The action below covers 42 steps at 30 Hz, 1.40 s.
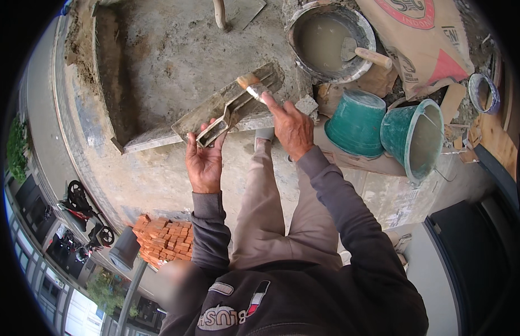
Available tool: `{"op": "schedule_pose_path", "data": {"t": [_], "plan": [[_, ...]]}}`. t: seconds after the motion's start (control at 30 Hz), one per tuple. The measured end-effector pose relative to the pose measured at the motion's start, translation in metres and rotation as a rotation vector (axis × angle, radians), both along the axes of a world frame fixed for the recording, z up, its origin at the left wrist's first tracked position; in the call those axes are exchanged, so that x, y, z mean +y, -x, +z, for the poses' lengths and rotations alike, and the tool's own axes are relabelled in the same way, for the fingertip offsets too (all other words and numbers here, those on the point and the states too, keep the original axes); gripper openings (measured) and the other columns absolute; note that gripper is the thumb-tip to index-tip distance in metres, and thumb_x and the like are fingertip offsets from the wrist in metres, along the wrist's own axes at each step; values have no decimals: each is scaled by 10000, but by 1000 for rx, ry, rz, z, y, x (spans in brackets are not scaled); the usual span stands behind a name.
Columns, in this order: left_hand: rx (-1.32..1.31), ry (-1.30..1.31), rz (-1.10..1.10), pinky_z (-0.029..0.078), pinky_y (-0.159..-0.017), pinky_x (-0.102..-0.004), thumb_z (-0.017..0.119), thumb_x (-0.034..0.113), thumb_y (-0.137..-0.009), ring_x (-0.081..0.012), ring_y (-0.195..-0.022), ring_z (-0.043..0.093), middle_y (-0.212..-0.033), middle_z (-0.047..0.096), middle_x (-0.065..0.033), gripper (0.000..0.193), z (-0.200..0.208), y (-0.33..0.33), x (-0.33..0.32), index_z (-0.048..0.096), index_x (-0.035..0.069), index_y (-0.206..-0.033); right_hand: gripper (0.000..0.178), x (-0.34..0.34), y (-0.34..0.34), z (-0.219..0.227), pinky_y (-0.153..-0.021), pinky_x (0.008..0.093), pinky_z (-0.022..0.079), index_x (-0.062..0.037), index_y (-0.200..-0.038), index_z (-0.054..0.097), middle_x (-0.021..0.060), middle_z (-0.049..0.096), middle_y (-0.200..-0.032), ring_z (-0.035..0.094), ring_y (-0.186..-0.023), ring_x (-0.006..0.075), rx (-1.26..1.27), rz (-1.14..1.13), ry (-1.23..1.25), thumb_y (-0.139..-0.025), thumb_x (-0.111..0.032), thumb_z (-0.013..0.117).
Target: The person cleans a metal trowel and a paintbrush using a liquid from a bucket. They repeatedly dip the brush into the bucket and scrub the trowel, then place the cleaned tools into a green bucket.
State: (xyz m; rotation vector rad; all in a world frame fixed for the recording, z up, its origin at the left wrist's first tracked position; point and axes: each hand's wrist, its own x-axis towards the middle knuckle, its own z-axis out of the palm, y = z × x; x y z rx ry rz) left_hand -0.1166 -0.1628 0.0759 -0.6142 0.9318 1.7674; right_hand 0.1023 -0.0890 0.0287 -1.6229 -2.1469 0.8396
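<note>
My left hand (205, 159) is closed on the near end of a long, mud-caked float (218, 103), a flat plate with a hollow handle, held at a slant. In my right hand (293, 126) is a paintbrush (256, 88) with tan bristles and a pale ferrule. Its bristles are over the far part of the float; whether they touch it I cannot tell. Beneath both tools lies a wide, low-walled mixing trough (159, 61) smeared with grey cement.
To the right stand a round basin (293, 42) of murky water with a trowel (372, 57) across its rim, an upturned green bucket (355, 123), and a tilted green bucket (394, 134). Behind them lies a paper sack (419, 39). Orange bricks (162, 238) are stacked at lower left.
</note>
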Motion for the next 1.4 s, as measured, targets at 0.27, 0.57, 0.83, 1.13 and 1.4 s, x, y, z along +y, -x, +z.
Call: {"op": "schedule_pose_path", "data": {"t": [0.27,0.57,0.83,1.13,1.4], "plan": [[27,31,-11,411,-1083,-695,566,179,-1016,-449,-1320,476,-1205,608,-222,251,0,-2,0,504,-3,-1177,579,12,-6,-11,-643,463,510,-258,-1417,562,136,596,-815,632,-710,365,-9,-131,84,-885,-33,588],[162,-27,-120,399,-1121,-652,569,149,-1009,-427,-1303,503,-1192,634,-233,277,10,2,0,512,-33,-1210,489,29,-17,-9,-580,471,529,-226,-1371,598,149,599,-796,660,-666,367,-77,-76,11,-907,-72,594],[392,-109,-307,451,-1093,-603,635,155,-971,-401,-1276,545,-1150,682,-184,171,16,-1,2,676,-10,-951,535,33,-8,28,-570,437,546,-280,-1378,586,120,574,-785,666,-659,321,-18,144,-88,-886,-73,629],[494,-153,-416,443,-1103,-581,658,202,-962,-397,-1278,541,-1135,675,-161,166,18,15,-12,690,40,-959,485,47,-20,16,-606,445,537,-225,-1359,609,127,601,-790,647,-665,324,-42,125,-23,-901,-65,594],[409,-226,-377,415,-1126,-596,612,184,-991,-390,-1310,511,-1153,657,-178,201,24,30,-23,649,-5,-1049,472,64,-52,13,-670,456,536,-195,-1321,647,183,669,-864,671,-741,371,-98,79,49,-876,-51,586]]}}
